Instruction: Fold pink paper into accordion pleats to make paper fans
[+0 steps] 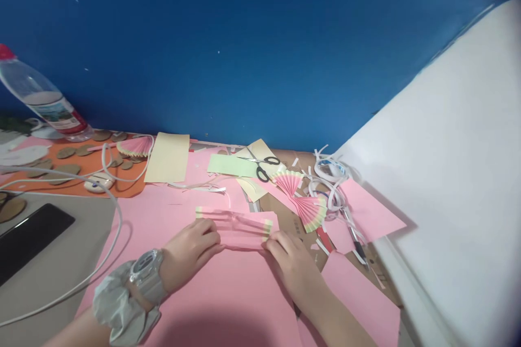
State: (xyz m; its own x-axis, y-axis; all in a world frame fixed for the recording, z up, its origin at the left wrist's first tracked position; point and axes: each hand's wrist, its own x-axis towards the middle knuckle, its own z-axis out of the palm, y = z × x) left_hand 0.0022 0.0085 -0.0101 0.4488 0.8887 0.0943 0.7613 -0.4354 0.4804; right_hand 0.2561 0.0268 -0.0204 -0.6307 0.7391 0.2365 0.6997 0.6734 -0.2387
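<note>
A creased pink paper (240, 227) with pale yellow-green ends lies on a large pink sheet (211, 287). Its near-left edge is pinched by my left hand (193, 249), the fingers curled together. At the near-right corner, my right hand (291, 263) grips the same paper between thumb and fingers. Just beyond it are black-handled scissors (264, 168), resting partly on a light green paper (230, 165). To the right of the scissors, a pleated pink paper bow (299, 200) with yellow-green edges is fanned out at both ends.
White paper strips (334, 184) and a pen (359, 244) lie at the right beside pink papers (362, 303). At left are a plastic bottle (52, 103), a white mouse (99, 182), a white cable (118, 227) and a black phone (35, 238). A blue wall (244, 54) closes off the back.
</note>
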